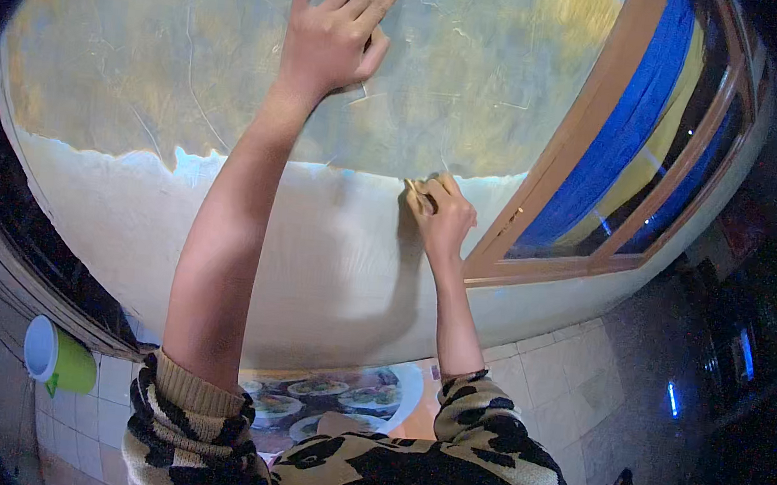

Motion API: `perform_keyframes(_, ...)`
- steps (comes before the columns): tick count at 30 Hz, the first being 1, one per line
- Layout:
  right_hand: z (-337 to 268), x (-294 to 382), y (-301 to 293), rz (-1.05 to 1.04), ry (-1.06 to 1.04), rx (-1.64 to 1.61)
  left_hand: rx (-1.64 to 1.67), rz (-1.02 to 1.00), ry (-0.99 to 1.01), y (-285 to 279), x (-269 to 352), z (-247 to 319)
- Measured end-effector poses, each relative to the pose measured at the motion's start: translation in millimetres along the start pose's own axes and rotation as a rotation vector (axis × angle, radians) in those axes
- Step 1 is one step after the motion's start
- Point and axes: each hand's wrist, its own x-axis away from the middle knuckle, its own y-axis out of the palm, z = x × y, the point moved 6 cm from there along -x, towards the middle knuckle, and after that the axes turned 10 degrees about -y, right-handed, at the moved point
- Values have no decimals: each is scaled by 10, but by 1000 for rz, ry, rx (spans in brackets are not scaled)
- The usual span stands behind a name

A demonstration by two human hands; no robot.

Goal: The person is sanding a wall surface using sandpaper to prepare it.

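A wall (332, 251) fills the middle of the head view, pale and smooth below, with a mottled blue-grey and yellowish surface layer (153, 83) above a ragged edge. My left hand (337, 37) lies spread on the mottled part, near the top. Lower right, at the ragged edge, my right hand (443, 209) pinches a small tan piece (413, 188) between thumb and fingers; whether it is a tool or a loose bit of the layer, I cannot tell. Creases and scratches cross the mottled layer.
A brown-framed window (579, 127) with blue and yellow cloth behind stands at the right. A green bucket (76, 362) is on the tiled floor (544, 367) at lower left. Below the wall lies a printed sheet (326, 396) with pictures of food plates.
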Motion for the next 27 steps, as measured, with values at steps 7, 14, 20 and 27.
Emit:
perform_keyframes(7,-97,99,144,63,12,-8,3,13,12,-13,-8,4)
perform_keyframes(14,-60,231,157,141,69,7,5,6,-4,9,7,33)
perform_keyframes(20,-35,275,215,174,-26,-29,-15,16,8,-38,-7,25)
perform_keyframes(27,-73,274,228,220,-43,-46,58,26,-21,-37,-14,7)
